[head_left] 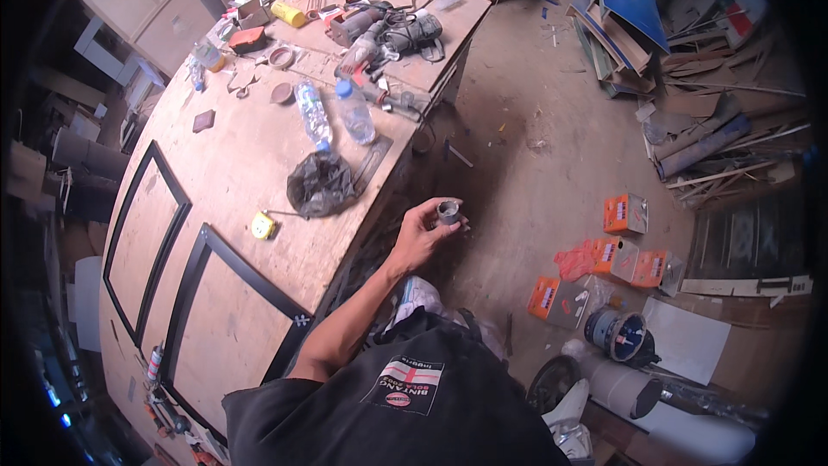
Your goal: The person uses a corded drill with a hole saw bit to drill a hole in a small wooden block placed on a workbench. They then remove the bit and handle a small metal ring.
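My left hand [423, 233] is closed around a small dark grey cylinder [448, 210], hollow at its upper end; I cannot tell its exact kind. Thumb and fingers grip it from its sides, over the floor just off the workbench edge. My right hand is not in view. On the wooden workbench [233, 134], to the left of my hand, lie a crumpled black plastic bag [321, 185] and a yellow tape measure [263, 225]. Two black rectangular frames [246, 259] rest on the bench's nearer left part.
Two plastic bottles [354, 112], power tools [414, 33] and a yellow cylinder [289, 14] crowd the bench's far part. Orange and silver cans [625, 214] stand on the floor at right, near a grey roll [617, 380]. Scrap boards [621, 26] lean farther back.
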The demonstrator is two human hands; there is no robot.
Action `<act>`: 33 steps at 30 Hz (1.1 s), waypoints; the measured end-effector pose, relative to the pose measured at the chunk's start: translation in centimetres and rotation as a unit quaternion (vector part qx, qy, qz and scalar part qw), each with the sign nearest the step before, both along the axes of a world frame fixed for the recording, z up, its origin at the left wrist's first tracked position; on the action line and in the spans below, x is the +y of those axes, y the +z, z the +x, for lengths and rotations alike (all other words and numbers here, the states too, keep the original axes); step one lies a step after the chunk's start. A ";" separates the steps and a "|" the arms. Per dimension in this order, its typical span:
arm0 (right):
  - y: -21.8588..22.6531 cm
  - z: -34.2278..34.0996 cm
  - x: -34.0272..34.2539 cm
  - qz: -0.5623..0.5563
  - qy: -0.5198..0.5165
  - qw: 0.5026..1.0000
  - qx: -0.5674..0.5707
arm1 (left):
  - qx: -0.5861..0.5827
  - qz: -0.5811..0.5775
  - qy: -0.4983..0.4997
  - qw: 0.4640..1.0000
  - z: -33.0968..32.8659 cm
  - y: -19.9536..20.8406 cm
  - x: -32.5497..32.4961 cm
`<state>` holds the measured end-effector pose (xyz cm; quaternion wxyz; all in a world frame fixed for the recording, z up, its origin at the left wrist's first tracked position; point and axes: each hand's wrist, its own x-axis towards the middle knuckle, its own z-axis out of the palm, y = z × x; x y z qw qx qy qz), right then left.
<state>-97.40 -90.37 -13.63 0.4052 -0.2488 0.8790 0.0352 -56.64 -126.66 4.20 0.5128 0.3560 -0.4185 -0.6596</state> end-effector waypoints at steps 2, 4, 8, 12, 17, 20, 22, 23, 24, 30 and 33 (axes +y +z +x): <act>1.5 -3.2 -3.8 -0.004 -0.013 1.000 0.019 | -0.067 -0.039 0.006 0.997 0.1 0.8 -4.4; 2.1 -6.0 -8.0 -0.014 -0.022 0.999 0.033 | -0.069 -0.018 0.025 0.997 -0.1 2.3 -8.1; 1.2 -10.6 -18.0 -0.035 0.008 0.999 0.032 | -0.078 0.002 0.065 0.995 -0.2 0.9 -13.6; -5.5 -13.1 -30.3 -0.075 0.092 0.993 -0.013 | -0.058 0.031 0.132 0.989 -1.1 -1.5 -17.4; -20.0 -21.3 -49.6 -0.246 0.287 0.925 -0.031 | -0.029 0.079 0.196 0.977 -3.8 -3.7 -23.4; -19.4 -20.1 -65.6 -0.287 0.247 0.924 -0.058 | -0.032 0.105 0.284 0.952 -4.4 -3.7 -26.0; -15.0 -17.3 -76.6 -0.241 0.348 0.904 -0.057 | -0.005 0.112 0.335 0.936 -5.7 -2.0 -27.8; -14.1 -19.3 -81.9 -0.274 0.328 0.904 -0.016 | 0.048 0.111 0.345 0.931 -6.5 -2.3 -29.5; -13.3 -22.2 -88.3 -0.278 0.297 0.913 -0.015 | 0.113 0.108 0.349 0.924 -7.6 -3.0 -31.2; 2.8 -1.8 -110.5 -0.409 0.388 0.821 -0.089 | 0.115 0.132 0.424 0.888 -8.9 -1.8 -36.0; 6.0 7.5 -115.7 -0.456 0.391 0.773 -0.206 | 0.090 0.142 0.416 0.894 -8.7 -2.6 -39.7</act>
